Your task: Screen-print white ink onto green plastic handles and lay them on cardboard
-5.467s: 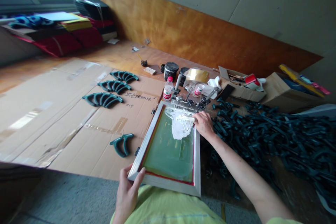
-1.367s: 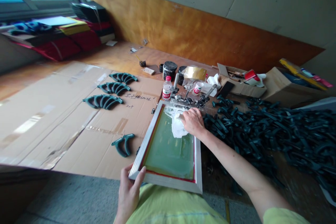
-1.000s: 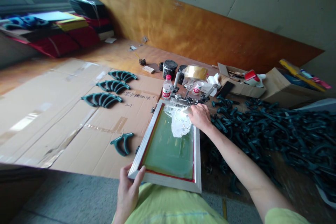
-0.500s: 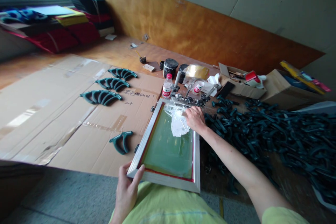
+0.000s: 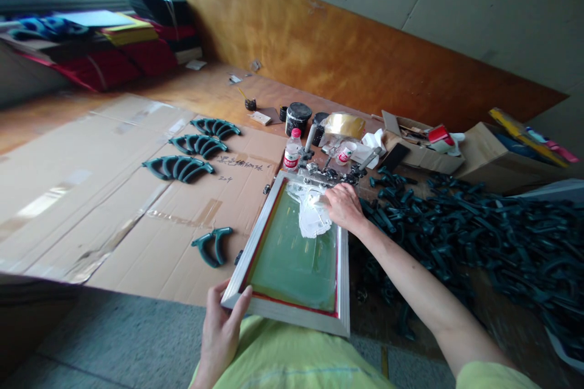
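Two hands are working on an aluminium screen-printing frame [image 5: 292,314], which is resting along the edge of a cardboard sheet [image 5: 137,194] on the wooden desk [image 5: 274,88]. The left hand [image 5: 222,322] is gripping the frame's near corner, fingers curled over the rail, while the right hand [image 5: 345,208] is closed over a crumpled white cloth [image 5: 312,222], bearing down on the green mesh [image 5: 292,264] near the far rail. Heavy pressure seems likely to be the main danger, since it could be tearing or stretching the mesh. A loosening left grip could be letting the frame slide toward the heap of dark green plastic handles [image 5: 479,234], and a careless elbow could be toppling the water bottle [image 5: 292,151].
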`<state>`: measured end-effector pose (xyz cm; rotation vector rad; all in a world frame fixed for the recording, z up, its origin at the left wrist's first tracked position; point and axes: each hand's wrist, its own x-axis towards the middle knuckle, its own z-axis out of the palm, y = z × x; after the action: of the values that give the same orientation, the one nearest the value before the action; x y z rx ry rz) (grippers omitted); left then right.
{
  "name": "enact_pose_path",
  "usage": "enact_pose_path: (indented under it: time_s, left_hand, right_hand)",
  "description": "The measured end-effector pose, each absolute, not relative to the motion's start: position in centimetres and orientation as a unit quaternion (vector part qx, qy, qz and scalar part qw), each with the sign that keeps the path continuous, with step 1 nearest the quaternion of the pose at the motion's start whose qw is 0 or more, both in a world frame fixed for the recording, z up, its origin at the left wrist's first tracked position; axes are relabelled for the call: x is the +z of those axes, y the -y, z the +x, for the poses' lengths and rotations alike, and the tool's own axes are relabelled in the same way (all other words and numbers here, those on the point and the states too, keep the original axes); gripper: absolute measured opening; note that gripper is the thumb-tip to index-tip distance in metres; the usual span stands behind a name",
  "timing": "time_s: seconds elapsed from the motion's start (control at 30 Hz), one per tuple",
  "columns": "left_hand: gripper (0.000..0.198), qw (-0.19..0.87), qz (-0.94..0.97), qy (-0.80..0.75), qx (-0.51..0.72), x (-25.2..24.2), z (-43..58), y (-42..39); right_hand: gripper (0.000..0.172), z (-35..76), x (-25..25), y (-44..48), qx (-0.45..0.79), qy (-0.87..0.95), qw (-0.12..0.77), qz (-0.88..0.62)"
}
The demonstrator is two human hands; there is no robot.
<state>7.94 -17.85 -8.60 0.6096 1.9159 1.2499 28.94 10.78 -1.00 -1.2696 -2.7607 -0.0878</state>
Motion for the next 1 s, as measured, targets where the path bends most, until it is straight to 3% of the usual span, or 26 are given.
enact_pose_path:
  time_s: [0.43, 0.8, 1.0]
  left_hand:
    - [0.054, 0.361, 0.236, -0.758, 0.489, -7.6, 8.1, 17.4]
    - [0.054, 0.364, 0.242, -0.754, 0.49, -8.0, 8.1, 17.6]
    - [0.053, 0.354, 0.244, -0.758, 0.49, -7.5, 8.3, 17.5]
  right_hand:
    - [0.004, 28.4, -0.5, -11.0, -0.026, 0.905, 0.041, -0.423]
    - [0.015, 28.5, -1.9, -7.3, -0.067, 0.919, 0.072, -0.382]
    - [0.004, 28.6, -0.7, -10.4, -0.045, 0.902, 0.085, -0.421]
